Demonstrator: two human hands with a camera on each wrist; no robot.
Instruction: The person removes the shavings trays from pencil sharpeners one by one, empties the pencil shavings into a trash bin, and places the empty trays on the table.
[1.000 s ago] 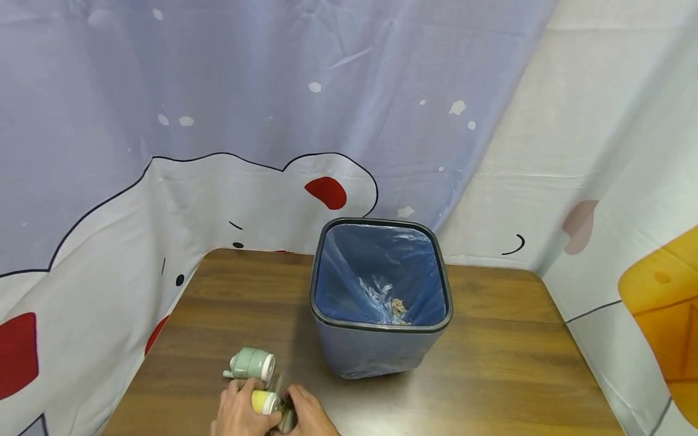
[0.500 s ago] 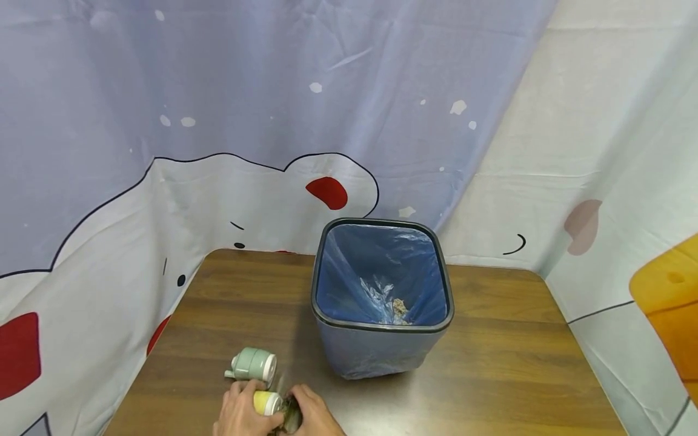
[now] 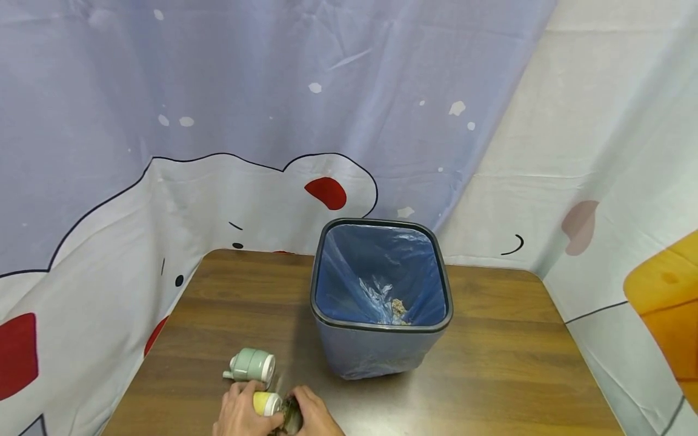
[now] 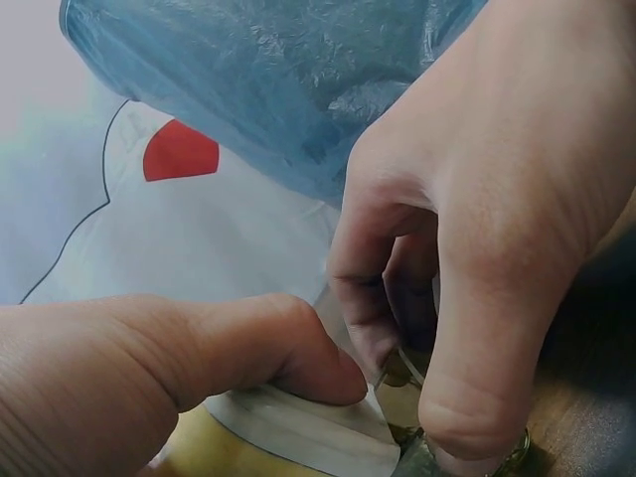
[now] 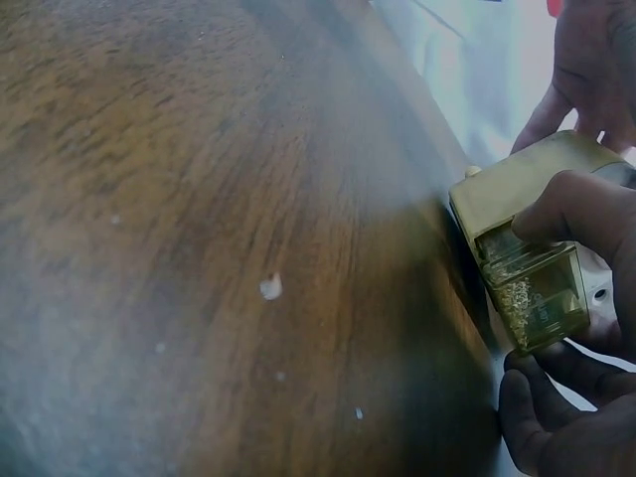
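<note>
1. Yellow-and-white device point(image 3: 262, 402), one. Located at the near edge of the head view, between the two hands, its white end turned to the person's right.
2. Left hand point(image 3: 240, 415). Fingers curled round the device's body; thumb laid along the white end.
3. Right hand point(image 3: 316, 416). Thumb and fingers close together, holding the clear compartment from its right side.
4. Clear compartment point(image 5: 549, 310), box-shaped, at the device's end. Whether it is fully seated cannot be told.
5. Shavings point(image 5: 515, 300), pale and fine, inside the compartment.
6. Green-and-white device point(image 3: 251, 364), one. On its side just beyond the left hand, white end likewise to the right, small handle to the left.
7. Table point(image 3: 518, 339), brown wood grain, rounded far corners. Bears a pale flake point(image 5: 270, 287) and smaller specks, seen in the right wrist view.
8. Bin point(image 3: 376, 348), squarish, dark rim, standing upright beyond the right hand, apart from both devices. Blue plastic liner point(image 3: 376, 260); pale crumbs point(image 3: 398, 307) at the bottom.
9. Printed cloth point(image 3: 262, 91), lavender and white with red patches, hung behind the table.
</note>
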